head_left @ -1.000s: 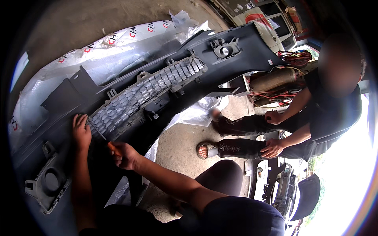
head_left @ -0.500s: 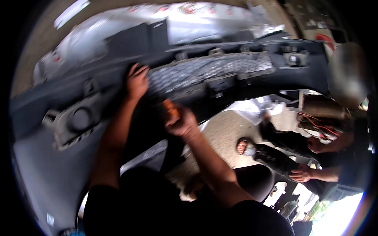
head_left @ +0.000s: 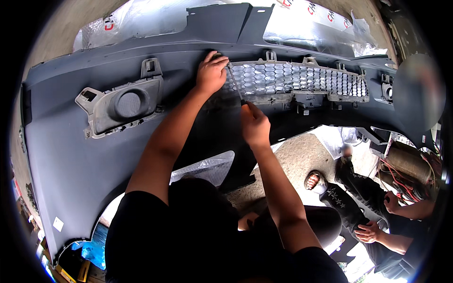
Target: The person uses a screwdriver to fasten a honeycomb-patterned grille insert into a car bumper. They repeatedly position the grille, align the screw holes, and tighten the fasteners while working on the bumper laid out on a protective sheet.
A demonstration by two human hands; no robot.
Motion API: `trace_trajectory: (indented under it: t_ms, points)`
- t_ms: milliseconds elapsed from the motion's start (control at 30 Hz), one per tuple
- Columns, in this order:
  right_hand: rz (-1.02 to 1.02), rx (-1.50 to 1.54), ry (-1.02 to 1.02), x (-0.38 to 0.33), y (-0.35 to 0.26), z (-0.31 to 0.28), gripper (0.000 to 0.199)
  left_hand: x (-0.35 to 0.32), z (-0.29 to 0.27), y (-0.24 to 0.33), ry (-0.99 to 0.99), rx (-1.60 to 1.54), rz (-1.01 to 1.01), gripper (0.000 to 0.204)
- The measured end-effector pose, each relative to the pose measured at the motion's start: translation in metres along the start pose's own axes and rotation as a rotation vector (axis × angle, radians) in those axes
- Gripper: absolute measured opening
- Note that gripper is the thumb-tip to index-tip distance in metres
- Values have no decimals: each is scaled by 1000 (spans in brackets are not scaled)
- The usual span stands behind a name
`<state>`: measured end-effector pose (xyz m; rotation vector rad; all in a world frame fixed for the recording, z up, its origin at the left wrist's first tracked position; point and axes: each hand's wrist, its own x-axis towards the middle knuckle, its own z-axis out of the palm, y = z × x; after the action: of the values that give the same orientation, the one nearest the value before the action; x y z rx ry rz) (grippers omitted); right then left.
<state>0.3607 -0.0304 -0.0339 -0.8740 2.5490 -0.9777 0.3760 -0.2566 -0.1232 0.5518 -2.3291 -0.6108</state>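
Head: right hand (head_left: 255, 125) grips screwdriver (head_left: 234, 85)

Matt grey plastic bumper (head_left: 71, 155) — smooth, dull. Honeycomb plastic grille (head_left: 302, 80), paler and dusty. Thin metal screwdriver (head_left: 234, 84) shaft. Glossy crinkled plastic sheet (head_left: 146, 19) behind — rough concrete floor (head_left: 297, 160) below.

a car repair workshop, open to daylight: a grey bumper (head_left: 94, 155) with its mesh grille (head_left: 297, 80) lies inside-up over plastic wrap (head_left: 151, 19) on a concrete floor (head_left: 297, 160), beside a stripped part with loose red wires (head_left: 401, 174).
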Motion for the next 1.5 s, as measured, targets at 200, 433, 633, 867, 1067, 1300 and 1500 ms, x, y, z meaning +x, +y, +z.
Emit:
trace_trajectory:
  t_ms: [200,433,633,867,1067,1300,1500]
  points:
    - [742,921,-260,11,-5,-20,32,-12,-2,-12,24,-31,-16,29]
    - [-134,-327,-6,-10,-24,-3,39,-8,-14,-21,0,-85,-11,28]
    - [359,610,-88,-6,-8,-7,27,-6,-6,-13,-36,-117,-40,30]
    - [-4,29,16,-6,-39,-30,29,-5,-7,0,44,-87,-111,30]
    - [-160,-385,-15,-12,-48,-18,39,-9,-9,-8,-54,-53,-127,31]
    - [-133,-76,57,-11,-22,11,33,-10,-3,-17,14,-78,-124,27]
    - [565,807,-208,4,-28,-16,34,-3,-3,-16,-66,-31,-170,28]
